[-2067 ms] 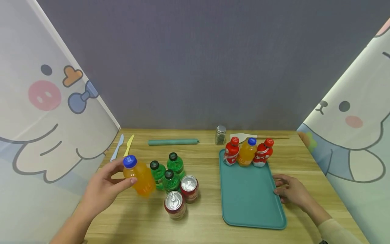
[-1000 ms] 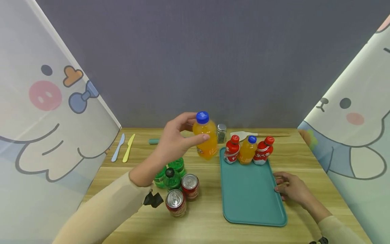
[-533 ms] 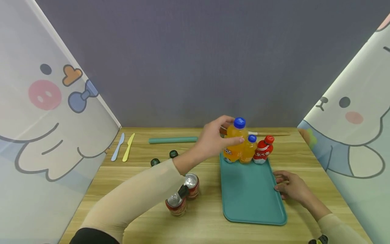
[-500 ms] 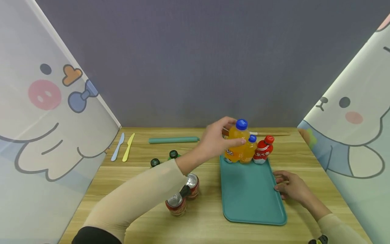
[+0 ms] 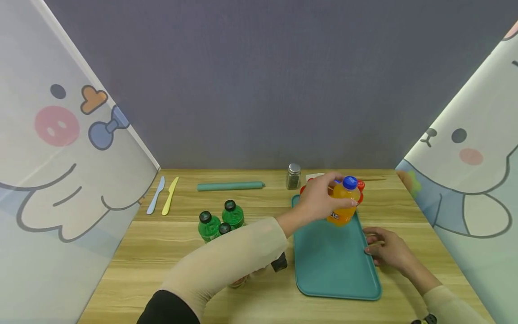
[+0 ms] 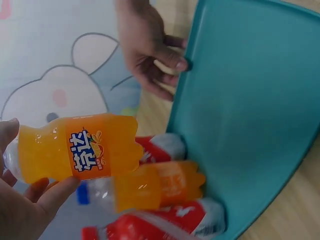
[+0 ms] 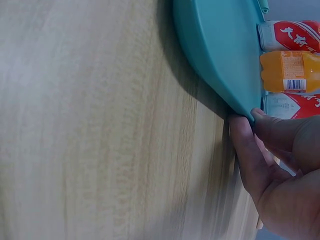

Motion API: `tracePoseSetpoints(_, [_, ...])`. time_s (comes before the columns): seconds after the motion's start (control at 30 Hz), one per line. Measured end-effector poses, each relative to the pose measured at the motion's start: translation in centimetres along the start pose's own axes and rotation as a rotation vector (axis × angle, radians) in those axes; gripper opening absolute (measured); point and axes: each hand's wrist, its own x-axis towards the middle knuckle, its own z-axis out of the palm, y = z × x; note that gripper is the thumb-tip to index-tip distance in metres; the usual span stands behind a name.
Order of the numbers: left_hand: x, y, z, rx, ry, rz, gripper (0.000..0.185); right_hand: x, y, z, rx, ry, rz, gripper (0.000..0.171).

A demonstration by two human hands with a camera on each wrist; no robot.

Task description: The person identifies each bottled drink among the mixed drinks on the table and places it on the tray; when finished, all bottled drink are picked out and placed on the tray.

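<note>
- Orange bottle [image 5: 343, 204] gripped in left hand [image 5: 319, 200] fingers [image 6: 55, 192], held above far end of tray [image 5: 332, 265].
- Right hand [image 5: 386, 252] fingers [image 7: 245, 150] loosely curled, touching tray's right edge.
- Green bottles [image 5: 216, 220] standing on bench [image 5: 178, 270], well left.

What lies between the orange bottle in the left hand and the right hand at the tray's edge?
Only bare tray floor lies between the held orange bottle and the right hand, as the head view shows.

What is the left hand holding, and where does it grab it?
The left hand grips the orange soda bottle round its upper body, just under the blue cap.
</note>
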Motion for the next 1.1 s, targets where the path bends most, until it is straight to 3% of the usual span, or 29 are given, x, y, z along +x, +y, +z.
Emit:
tracePoseSetpoints(0.57, [1.0, -2.0, 6.9, 0.117, 0.007, -0.010, 0.048, 0.2, 0.0, -0.4, 0.035, -0.022, 0.012, 0.060])
tracePoseSetpoints(0.83, [0.9, -3.3, 8.5, 0.167, -0.009, -0.005, 0.050, 0.2, -0.2, -0.2, 0.027, -0.015, 0.029, 0.057])
tracePoseSetpoints(1.1, [0.7, -3.5, 8.8, 0.250, -0.052, 0.020, 0.054, 0.1, -0.1, -0.1, 0.030, -0.011, 0.021, 0.057])
